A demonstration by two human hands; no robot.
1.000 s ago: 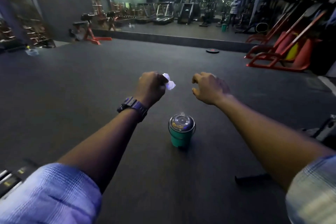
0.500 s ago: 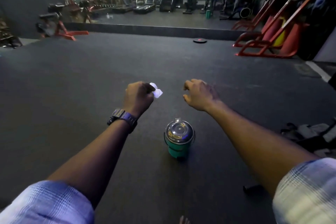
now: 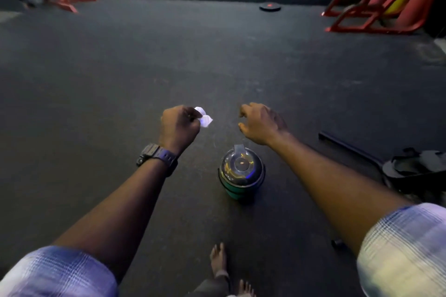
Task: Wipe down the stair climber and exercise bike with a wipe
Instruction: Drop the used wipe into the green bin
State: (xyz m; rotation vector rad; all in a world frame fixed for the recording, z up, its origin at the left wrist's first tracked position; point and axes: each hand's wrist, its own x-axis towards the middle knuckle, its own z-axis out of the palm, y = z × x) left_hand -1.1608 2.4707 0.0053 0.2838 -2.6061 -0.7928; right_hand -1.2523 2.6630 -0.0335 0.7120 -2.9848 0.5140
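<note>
Wipe [image 3: 204,117] was pinched in left hand [image 3: 179,125], right hand [image 3: 261,124] loose and empty, canister [image 3: 241,172] at 6 o'clock; next: probably carry wipe to machine.

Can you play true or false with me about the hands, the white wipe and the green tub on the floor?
1. The left hand holds the wipe. True.
2. The right hand grips the tub. False: it hangs above the tub, fingers loosely curled, holding nothing.
3. The tub stands on the floor with its lid on. True.
4. The watch is on the right wrist. False: it is on the left wrist.
5. The person wears shoes. False: bare feet show at the bottom edge.
</note>
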